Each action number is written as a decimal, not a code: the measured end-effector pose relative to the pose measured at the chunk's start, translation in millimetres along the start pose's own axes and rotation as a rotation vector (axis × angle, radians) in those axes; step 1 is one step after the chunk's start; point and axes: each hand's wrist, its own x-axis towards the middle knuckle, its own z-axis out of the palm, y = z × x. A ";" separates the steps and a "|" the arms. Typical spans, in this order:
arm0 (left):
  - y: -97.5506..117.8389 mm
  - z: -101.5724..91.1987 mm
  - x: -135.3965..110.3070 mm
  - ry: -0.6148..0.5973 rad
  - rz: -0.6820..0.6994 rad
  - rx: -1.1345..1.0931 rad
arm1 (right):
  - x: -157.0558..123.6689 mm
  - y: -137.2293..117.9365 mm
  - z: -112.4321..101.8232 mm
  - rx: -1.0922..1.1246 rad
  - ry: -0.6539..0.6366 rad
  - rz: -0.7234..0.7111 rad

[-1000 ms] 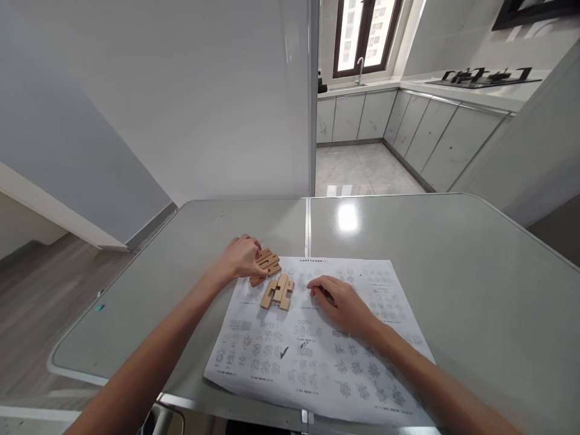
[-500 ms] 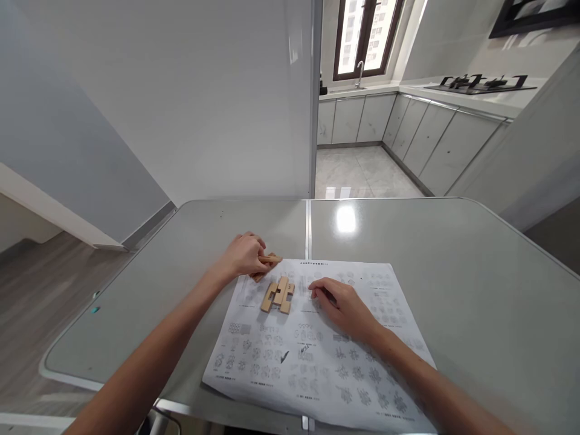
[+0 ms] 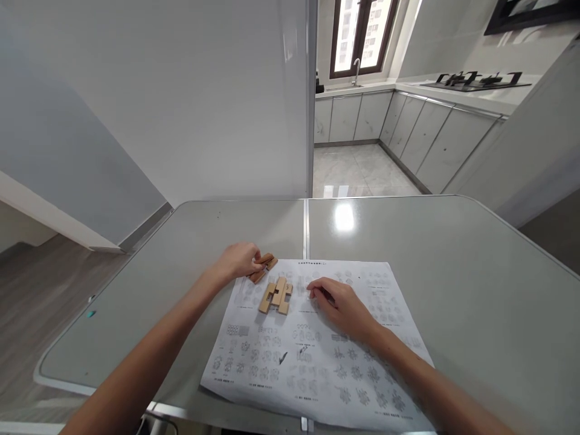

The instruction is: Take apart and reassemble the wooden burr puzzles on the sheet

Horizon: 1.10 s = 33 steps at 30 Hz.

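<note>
My left hand [image 3: 243, 260] is at the far left corner of a printed paper sheet [image 3: 312, 368], thumb and fingers closed on a brown notched wooden puzzle piece [image 3: 268, 261]. Right below it lies another brown wooden piece [image 3: 257, 277], partly covered by the fingers. Nearer to me, light wooden puzzle pieces [image 3: 280, 294] sit together on the sheet, with gaps between them. To their right my right hand [image 3: 338, 303] rests on the paper, fingers loosely curled, with nothing visible in them.
The sheet lies across the seam of a grey folding table [image 3: 453, 272]. Its printed diagrams show small figures, with dark pen marks [image 3: 283, 357] near the middle. A small teal object [image 3: 91, 313] is by the left table edge. Beyond the table stand a white wall panel and a kitchen.
My left hand has lowered and drawn slightly left; the wooden piece that was tilted in its fingers now lies flatter beside the other brown piece. My right hand has stayed in place.
</note>
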 end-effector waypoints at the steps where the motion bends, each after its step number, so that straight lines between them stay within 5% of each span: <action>1: 2.1 -0.5 0.2 -0.010 -0.016 0.004 | 0.2 -0.3 -0.3 0.001 0.000 0.001; 11: 22.6 3.4 7.1 -0.022 -0.118 0.082 | 1.9 -3.0 -1.0 0.015 -0.007 0.008; 19: 26.7 -15.7 3.9 -0.025 -0.120 -0.018 | 5.1 -3.6 -4.1 0.145 0.051 0.134; 26: 60.4 -28.4 10.3 -0.038 0.106 -0.533 | 11.3 2.2 -12.2 0.429 0.191 0.203; 30: 95.4 -20.4 16.3 -0.097 0.281 -0.732 | 13.1 13.6 -16.5 0.601 0.259 0.256; 33: 114.2 -5.1 13.7 -0.201 0.288 -0.853 | 11.7 16.1 -21.5 0.648 0.262 0.347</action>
